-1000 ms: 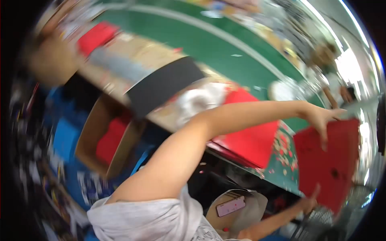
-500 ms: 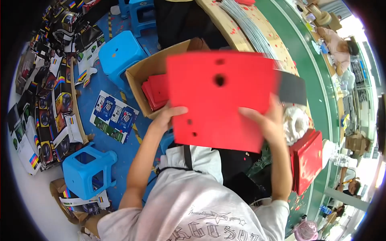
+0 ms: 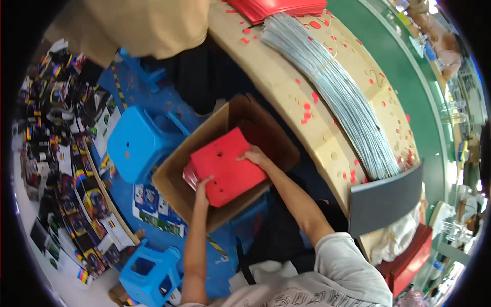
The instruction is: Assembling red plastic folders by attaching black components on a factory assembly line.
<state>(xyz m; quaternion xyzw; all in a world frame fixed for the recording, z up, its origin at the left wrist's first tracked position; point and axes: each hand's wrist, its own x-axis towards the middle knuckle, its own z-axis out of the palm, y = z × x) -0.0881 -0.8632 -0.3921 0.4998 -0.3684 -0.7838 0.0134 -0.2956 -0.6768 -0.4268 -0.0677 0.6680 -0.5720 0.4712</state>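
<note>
Both my hands grip a flat red sheet stack (image 3: 230, 166) with small round holes, tilted inside the opening of a cardboard box (image 3: 179, 207). My left hand (image 3: 202, 190) holds its lower left edge, thumb on top. At the right edge is my right hand (image 3: 255, 155), its thumb also over the upper face and its other fingers hidden beneath. More red pieces show in the box beside and behind the stack. How many sheets are in my hands I cannot tell.
Right of the box runs a table (image 3: 286, 87) bearing a bundle of thin grey strips (image 3: 337, 92), red scraps and a dark grey panel (image 3: 386, 199). Blue stools (image 3: 135, 146) stand at the left, near piled printed cardboard (image 3: 82, 189). Another person's tan clothing (image 3: 153, 25) is at the top.
The red stack has moved from in front of my chest down into the box opening, both hands still on it. My view has shifted toward the box and table.
</note>
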